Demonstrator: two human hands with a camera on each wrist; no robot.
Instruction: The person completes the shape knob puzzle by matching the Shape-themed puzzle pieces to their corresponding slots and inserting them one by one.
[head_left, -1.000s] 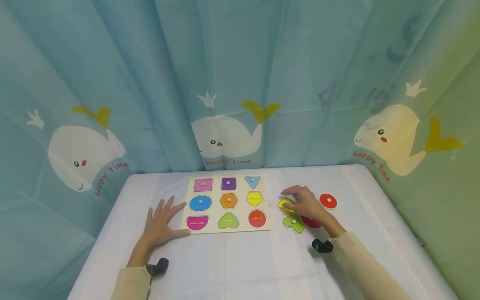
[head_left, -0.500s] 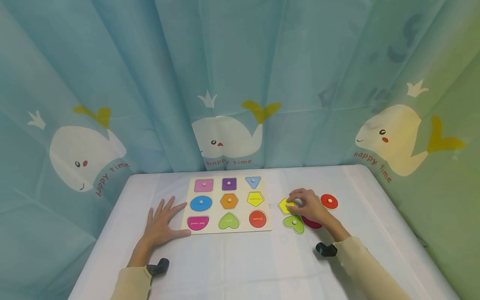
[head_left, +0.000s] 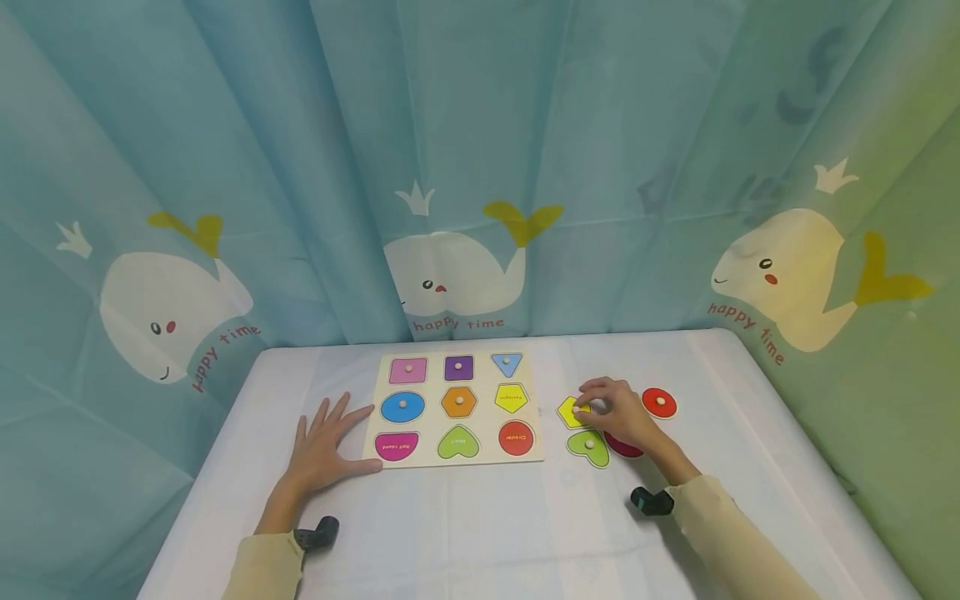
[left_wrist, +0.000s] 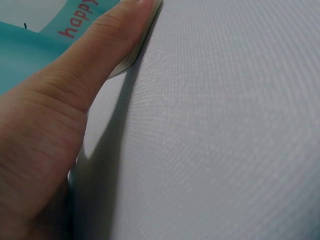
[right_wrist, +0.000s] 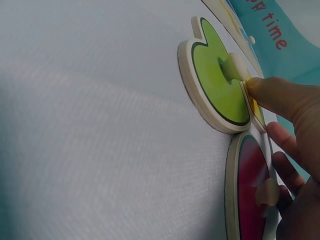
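In the head view my left hand (head_left: 322, 454) lies spread at the left edge of a white shape puzzle board (head_left: 485, 417), its thumb at the near corner. The left wrist view shows that thumb (left_wrist: 95, 55) over the board's edge. My right hand (head_left: 626, 417) pinches the small knob of a yellow pentagon puzzle piece (head_left: 567, 414) between thumb and index finger, the piece low at the table. Close by are a green heart piece (head_left: 597, 452) and a crimson piece (right_wrist: 250, 170), partly under the hand in the head view.
A red round piece (head_left: 659, 395) lies beyond my right wrist. Several knobbed pieces, such as a blue oval (head_left: 397, 411), sit in the board; other shapes there show printed words. A whale-print curtain (head_left: 622, 275) hangs behind the white table (head_left: 480, 533).
My right hand has drawn slightly back to the right, and its thumb and index finger have closed on the pentagon's knob. The left hand keeps its place at the board.
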